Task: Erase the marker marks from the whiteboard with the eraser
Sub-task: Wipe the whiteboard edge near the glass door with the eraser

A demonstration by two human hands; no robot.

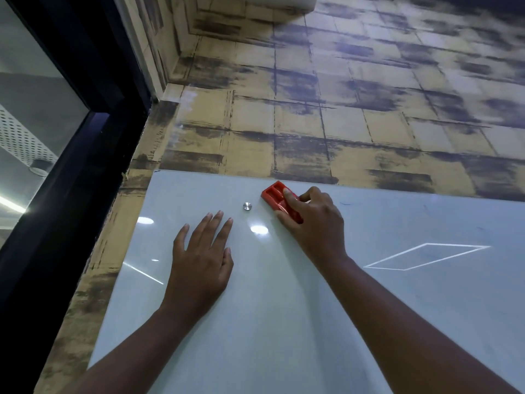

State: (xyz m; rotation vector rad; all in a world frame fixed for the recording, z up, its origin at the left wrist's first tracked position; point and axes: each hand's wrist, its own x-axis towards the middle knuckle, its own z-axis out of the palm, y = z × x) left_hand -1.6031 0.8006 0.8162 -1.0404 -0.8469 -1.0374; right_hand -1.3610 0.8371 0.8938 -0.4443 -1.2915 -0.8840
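No text, label, brand, number or sign can be read anywhere in view.

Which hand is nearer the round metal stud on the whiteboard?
Left, narrowly. The left hand lies flat just below the stud; the right hand holds the eraser to its right.

Red eraser [279,201] flat on glossy whiteboard [284,308], near top edge.

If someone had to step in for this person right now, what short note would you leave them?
Right hand grips the red eraser, pressed to the whiteboard near its top edge, right of a metal stud.
Left hand rests flat on the board, fingers straight.
Done: the area around the hands looks clean.
Left: a faint marker mark just right of the eraser, possibly fainter traces further right.
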